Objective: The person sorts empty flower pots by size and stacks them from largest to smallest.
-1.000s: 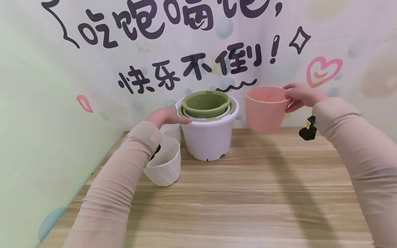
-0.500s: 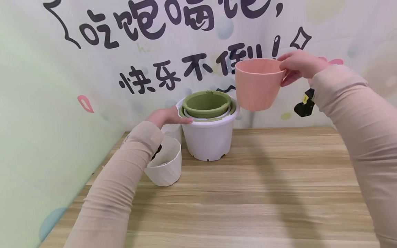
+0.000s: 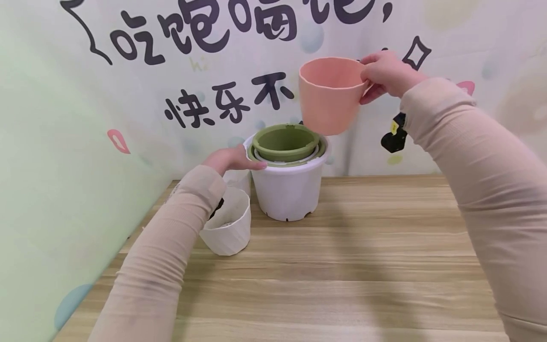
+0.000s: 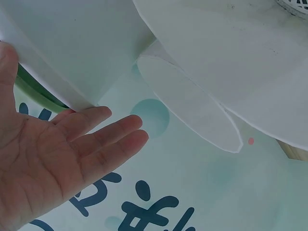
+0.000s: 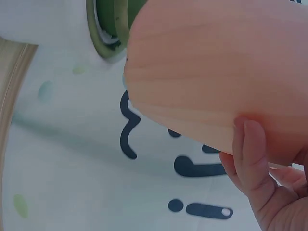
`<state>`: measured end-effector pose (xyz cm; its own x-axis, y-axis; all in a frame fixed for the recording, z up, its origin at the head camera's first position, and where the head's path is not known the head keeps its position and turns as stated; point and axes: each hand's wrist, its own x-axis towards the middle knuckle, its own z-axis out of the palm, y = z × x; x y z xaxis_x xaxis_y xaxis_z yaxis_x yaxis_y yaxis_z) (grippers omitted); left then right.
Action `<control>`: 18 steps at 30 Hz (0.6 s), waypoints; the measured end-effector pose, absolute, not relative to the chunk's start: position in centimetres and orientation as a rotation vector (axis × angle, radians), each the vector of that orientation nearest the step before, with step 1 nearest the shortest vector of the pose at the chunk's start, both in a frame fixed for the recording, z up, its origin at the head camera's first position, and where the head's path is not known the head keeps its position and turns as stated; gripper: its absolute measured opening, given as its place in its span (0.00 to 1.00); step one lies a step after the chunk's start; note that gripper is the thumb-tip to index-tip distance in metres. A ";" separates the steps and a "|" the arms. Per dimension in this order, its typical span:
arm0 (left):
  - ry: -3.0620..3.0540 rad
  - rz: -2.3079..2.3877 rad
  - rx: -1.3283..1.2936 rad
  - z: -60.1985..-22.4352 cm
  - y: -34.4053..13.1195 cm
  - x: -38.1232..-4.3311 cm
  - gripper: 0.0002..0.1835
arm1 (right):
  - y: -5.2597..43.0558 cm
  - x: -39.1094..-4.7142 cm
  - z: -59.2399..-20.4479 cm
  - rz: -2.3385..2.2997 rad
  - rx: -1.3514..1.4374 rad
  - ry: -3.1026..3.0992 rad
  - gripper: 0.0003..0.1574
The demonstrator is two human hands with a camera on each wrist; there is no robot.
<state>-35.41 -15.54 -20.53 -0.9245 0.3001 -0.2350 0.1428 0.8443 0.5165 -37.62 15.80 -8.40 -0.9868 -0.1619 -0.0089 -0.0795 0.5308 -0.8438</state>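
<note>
The pale pink tapered plastic pot (image 3: 331, 102) has risen and shifted left since the earlier frame; it now hangs above the right side of the large white round plastic pot (image 3: 288, 194). The right grip (image 3: 388, 73) pinches the pink pot's rim. Inside the large white pot sit nested pots, an olive-green round plastic pot (image 3: 286, 137) innermost. The left grip (image 3: 232, 159) lies fairly wide at the large white pot's left rim, fingers mostly straight. The step in hand seems to be bringing the pink pot over the large white pot; the next move probably calls for centring it further left, then lowering it level.
</note>
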 end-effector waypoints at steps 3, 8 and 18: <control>2.722 0.719 0.359 -20.6 -15.6 -35.4 0.40 | 14.3 -37.6 -8.5 -1.484 -0.214 2.676 0.27; 2.727 0.679 0.320 -20.5 -15.7 -35.4 0.40 | 11.8 -37.7 -8.8 -1.503 -0.194 2.705 0.29; 2.705 0.654 0.206 -20.3 -15.6 -35.1 0.45 | 7.9 -38.9 -13.4 -1.521 -0.259 2.797 0.33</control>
